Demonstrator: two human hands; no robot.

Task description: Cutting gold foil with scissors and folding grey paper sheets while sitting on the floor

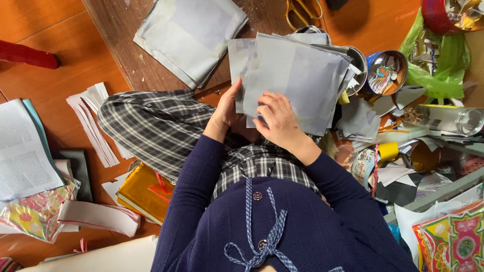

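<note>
Grey sheets (297, 80), a loose stack of squarish papers, are held up over the lap, above the plaid trousers (156, 131). The stack is gripped at its lower left edge by the left hand (228, 112), whose thumb is pressed on the front and whose fingers are hidden behind the paper. The right hand (278, 121) is laid on the lower front of the stack, its fingers spread flat on the top sheet and partly curled over the bottom edge; a firm grasp there cannot be told. The sheets are fanned slightly, their corners offset toward the upper right. A second pile of grey sheets (191, 35) is set on the low table (126, 30) just beyond, apart from the held stack. Yellow-handled scissors (302, 10) are seen at the table's far edge. To the right, just behind the held stack, a blue tin (385, 73) filled with scraps is found, with a green bag (438, 65) beyond it and a clear jar (448, 120) lying on its side. To the left, white strips (91, 121) are spread on the orange floor (45, 35), near a gold packet (141, 194) and printed pages (22, 151).
</note>
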